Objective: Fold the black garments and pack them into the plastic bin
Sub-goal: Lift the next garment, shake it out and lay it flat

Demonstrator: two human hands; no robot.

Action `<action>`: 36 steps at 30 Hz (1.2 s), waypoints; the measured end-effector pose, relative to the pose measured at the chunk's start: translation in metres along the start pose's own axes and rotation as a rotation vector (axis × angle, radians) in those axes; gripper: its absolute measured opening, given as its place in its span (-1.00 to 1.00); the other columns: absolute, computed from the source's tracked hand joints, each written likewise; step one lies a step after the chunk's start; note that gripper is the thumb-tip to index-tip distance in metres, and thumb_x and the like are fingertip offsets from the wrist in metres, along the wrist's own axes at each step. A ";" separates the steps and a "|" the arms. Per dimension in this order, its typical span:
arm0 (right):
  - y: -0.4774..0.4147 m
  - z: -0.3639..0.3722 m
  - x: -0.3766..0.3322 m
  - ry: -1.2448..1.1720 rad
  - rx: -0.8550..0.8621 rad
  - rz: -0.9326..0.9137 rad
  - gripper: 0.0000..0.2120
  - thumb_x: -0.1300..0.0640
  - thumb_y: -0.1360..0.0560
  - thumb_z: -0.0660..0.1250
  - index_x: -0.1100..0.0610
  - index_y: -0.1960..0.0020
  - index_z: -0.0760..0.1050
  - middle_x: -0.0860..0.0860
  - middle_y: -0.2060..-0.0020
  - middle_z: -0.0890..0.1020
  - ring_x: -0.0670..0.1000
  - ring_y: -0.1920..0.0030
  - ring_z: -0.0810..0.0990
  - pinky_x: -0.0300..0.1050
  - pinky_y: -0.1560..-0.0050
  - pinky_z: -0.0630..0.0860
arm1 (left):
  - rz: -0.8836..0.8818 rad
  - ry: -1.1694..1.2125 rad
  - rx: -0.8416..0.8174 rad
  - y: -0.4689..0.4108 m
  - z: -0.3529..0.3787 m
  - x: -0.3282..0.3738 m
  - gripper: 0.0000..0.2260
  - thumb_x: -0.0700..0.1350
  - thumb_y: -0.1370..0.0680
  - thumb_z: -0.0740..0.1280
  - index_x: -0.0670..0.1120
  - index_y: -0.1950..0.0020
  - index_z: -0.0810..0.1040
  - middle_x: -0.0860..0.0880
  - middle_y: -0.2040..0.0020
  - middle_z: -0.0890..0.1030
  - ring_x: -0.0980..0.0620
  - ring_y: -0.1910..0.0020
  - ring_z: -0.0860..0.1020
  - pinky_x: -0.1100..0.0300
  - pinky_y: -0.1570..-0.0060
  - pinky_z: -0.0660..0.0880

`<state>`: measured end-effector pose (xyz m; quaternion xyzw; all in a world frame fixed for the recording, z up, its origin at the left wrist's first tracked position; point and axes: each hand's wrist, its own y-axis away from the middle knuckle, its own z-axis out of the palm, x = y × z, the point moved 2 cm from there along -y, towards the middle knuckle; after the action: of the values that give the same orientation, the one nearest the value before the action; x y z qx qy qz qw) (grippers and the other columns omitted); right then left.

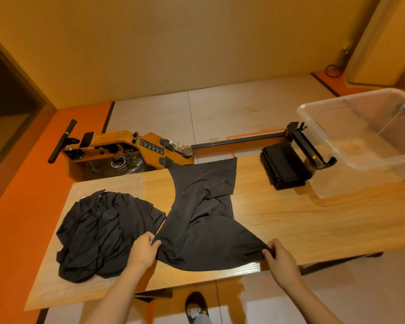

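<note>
Hands: left hand and right hand pinch spread black fabric garment | advice: pull near hem taut (wrinkles mid-cloth) before folding | clear plastic bin waits

The plastic bin runs off the picture's right edge, and your forearms and the shoe below the counter are cut by the bottom edge. Some fingertips of your left hand and right hand are buried in the near hem of the spread garment. The crumpled heap and the folded stack are too dark for you to count piece by piece. The rowing machine is partly hidden behind the counter's far edge, and its printed labels are too small to read.
</note>
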<state>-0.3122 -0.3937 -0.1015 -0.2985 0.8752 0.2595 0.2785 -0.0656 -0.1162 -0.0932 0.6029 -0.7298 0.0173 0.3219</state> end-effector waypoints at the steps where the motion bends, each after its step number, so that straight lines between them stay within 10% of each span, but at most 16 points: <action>1: -0.006 -0.008 -0.004 -0.089 0.011 0.002 -0.91 0.18 -0.57 0.28 0.12 0.10 0.40 0.00 0.27 0.56 -0.04 0.25 0.54 -0.11 0.25 0.45 | -0.013 0.087 -0.002 -0.001 -0.007 0.004 -0.72 -0.15 -0.62 0.26 -0.13 0.25 0.26 -0.10 0.31 0.38 -0.02 0.33 0.38 0.12 0.30 0.29; 13: -0.053 -0.114 -0.091 -0.534 0.104 -0.242 -0.96 0.26 -0.49 0.38 0.18 0.07 0.60 0.11 0.29 0.64 -0.05 0.33 0.60 -0.24 0.26 0.53 | -0.097 0.959 0.219 -0.001 -0.109 0.045 -0.83 -0.20 -0.59 0.32 -0.14 -0.18 0.49 -0.16 0.04 0.59 -0.08 0.22 0.59 0.15 0.24 0.57; 29: -0.024 -0.147 -0.041 -0.422 -0.002 -0.246 -0.68 0.37 -0.39 0.46 0.07 -0.07 0.58 -0.03 0.16 0.66 -0.21 0.16 0.61 -0.35 0.12 0.53 | -0.022 0.945 0.085 0.088 -0.071 0.046 -0.69 -0.40 -0.48 0.37 -0.13 -0.16 0.58 -0.16 0.00 0.68 -0.09 -0.04 0.64 0.14 -0.05 0.54; 36: -0.014 -0.170 -0.034 -0.502 0.115 -0.311 -0.89 0.29 -0.50 0.36 0.13 0.04 0.62 0.06 0.29 0.69 -0.03 0.22 0.67 -0.26 0.20 0.56 | 0.021 0.891 0.263 0.118 -0.070 0.043 -0.87 -0.31 -0.56 0.31 -0.16 -0.02 0.62 -0.13 0.15 0.71 -0.08 0.10 0.68 0.24 0.13 0.63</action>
<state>-0.3364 -0.4960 0.0374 -0.3394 0.7360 0.2294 0.5389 -0.1418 -0.0925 0.0260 0.5648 -0.5182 0.3704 0.5247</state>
